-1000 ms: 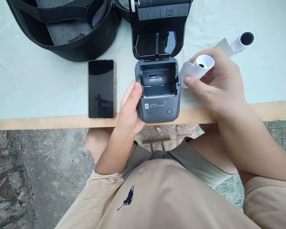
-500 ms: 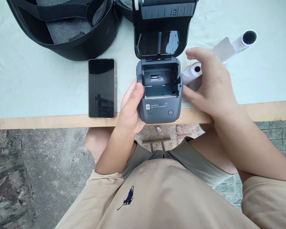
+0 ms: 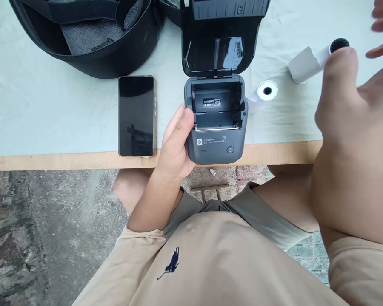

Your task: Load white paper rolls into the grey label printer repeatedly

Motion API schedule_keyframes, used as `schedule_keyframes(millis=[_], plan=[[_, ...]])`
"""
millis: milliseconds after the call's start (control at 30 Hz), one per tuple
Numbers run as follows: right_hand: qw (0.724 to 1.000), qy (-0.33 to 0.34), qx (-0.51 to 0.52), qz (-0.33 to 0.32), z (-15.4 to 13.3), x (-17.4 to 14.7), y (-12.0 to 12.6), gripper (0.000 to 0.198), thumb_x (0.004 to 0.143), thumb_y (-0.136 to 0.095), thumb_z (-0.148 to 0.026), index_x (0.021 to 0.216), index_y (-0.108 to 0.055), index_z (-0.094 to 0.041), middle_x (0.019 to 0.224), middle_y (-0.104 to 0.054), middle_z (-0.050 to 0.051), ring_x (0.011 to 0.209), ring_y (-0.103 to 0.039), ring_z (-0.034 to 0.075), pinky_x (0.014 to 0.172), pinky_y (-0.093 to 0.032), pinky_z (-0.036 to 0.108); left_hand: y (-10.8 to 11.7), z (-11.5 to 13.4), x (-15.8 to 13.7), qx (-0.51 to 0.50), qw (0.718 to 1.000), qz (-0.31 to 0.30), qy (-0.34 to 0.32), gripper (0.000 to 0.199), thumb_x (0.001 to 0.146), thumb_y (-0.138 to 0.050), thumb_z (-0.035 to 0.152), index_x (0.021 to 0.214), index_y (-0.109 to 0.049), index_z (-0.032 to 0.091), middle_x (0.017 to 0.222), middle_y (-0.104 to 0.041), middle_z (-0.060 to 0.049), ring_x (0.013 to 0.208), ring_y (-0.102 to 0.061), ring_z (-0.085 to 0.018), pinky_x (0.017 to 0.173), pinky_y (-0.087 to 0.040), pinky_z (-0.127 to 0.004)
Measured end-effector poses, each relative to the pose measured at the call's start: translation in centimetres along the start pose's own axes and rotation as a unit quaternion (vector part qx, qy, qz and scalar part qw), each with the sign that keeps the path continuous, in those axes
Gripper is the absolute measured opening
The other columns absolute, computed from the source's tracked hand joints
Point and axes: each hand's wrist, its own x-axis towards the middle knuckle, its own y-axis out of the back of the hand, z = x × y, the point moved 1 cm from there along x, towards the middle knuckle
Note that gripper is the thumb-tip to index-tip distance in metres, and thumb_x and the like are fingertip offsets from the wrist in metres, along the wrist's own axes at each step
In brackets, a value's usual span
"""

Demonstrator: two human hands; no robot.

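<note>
Right hand (image 3: 357, 100) has swung away from the white paper roll (image 3: 261, 91), its fingers spread apart; that roll sits just right of the open-lidded portable printer (image 3: 217, 119), clamped in the left hand's (image 3: 175, 142) fingers at the tabletop's (image 3: 67, 162) edge.

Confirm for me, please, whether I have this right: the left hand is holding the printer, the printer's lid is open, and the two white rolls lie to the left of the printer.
Not quite: the two white rolls lie to the right of the printer, as the head view shows. The left hand is holding the printer, and the lid is open.
</note>
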Motion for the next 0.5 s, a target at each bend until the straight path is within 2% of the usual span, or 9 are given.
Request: schedule_keyframes(millis=[33,67,133,200,300,400,500], plan=[[0.999,0.011,-0.046,-0.005,0.7,0.3,-0.1,0.046,0.075,-0.06,-0.032,0.12,-0.054,-0.025,0.123,-0.054,0.008,0.111,-0.054,0.028,0.087,-0.045,0.043,0.1,0.0,0.0,-0.005,1.0,-0.006,-0.001,0.036,0.09,-0.042,0.045,0.114,-0.059,0.023,0.115,-0.066,-0.005,0.14,-0.035,-0.026,0.109,-0.043,-0.04],[0.996,0.006,-0.078,-0.044,1.4,0.6,-0.4,0.048,0.073,-0.062,-0.029,0.12,-0.054,-0.023,0.121,-0.053,0.011,0.112,-0.053,0.029,0.085,-0.046,0.043,0.2,-0.1,0.1,-0.01,1.0,-0.012,-0.002,0.035,0.09,-0.045,0.044,0.114,-0.059,0.024,0.115,-0.066,-0.004,0.14,-0.035,-0.026,0.11,-0.042,-0.04],[0.991,-0.026,-0.094,-0.095,2.3,0.9,-1.2,0.053,0.069,-0.064,-0.023,0.121,-0.053,-0.019,0.118,-0.047,0.017,0.113,-0.052,0.028,0.078,-0.049,0.04,0.2,-0.1,0.1,-0.012,1.0,-0.019,-0.004,0.034,0.089,-0.045,0.043,0.114,-0.059,0.024,0.114,-0.066,-0.004,0.14,-0.035,-0.025,0.11,-0.042,-0.041],[0.987,-0.057,-0.093,-0.117,2.6,1.0,-2.0,0.057,0.067,-0.063,-0.016,0.123,-0.051,-0.019,0.117,-0.042,0.018,0.115,-0.05,0.028,0.07,-0.05,0.036,0.2,-0.1,0.1,-0.003,1.0,-0.014,-0.007,0.038,0.091,-0.04,0.044,0.118,-0.057,0.023,0.114,-0.066,-0.004,0.14,-0.035,-0.025,0.109,-0.043,-0.042],[0.987,-0.063,-0.096,-0.116,2.3,0.9,-2.5,0.054,0.067,-0.056,-0.007,0.12,-0.053,-0.021,0.115,-0.042,0.017,0.115,-0.048,0.025,0.066,-0.049,0.032,-0.1,-0.1,0.0,0.014,1.0,-0.007,-0.011,0.044,0.093,-0.033,0.048,0.121,-0.055,0.023,0.114,-0.066,-0.005,0.14,-0.035,-0.026,0.107,-0.044,-0.042],[0.991,-0.041,-0.079,-0.096,2.1,0.9,-2.4,0.051,0.069,-0.05,-0.003,0.116,-0.056,-0.02,0.11,-0.049,0.014,0.104,-0.054,0.021,0.064,-0.047,0.028,-0.1,0.0,0.0,0.017,1.0,-0.005,-0.006,0.045,0.092,-0.034,0.05,0.12,-0.056,0.022,0.115,-0.066,-0.005,0.14,-0.035,-0.026,0.107,-0.044,-0.041],[0.998,-0.03,0.023,-0.046,2.5,0.9,-2.2,0.059,0.071,-0.051,-0.007,0.127,-0.042,-0.026,0.127,-0.046,0.008,0.103,-0.052,0.017,0.06,-0.044,0.025,0.2,0.1,0.0,0.007,1.0,-0.014,0.002,0.039,0.09,-0.042,0.047,0.117,-0.058,0.023,0.115,-0.066,-0.004,0.141,-0.034,-0.026,0.109,-0.043,-0.041]])
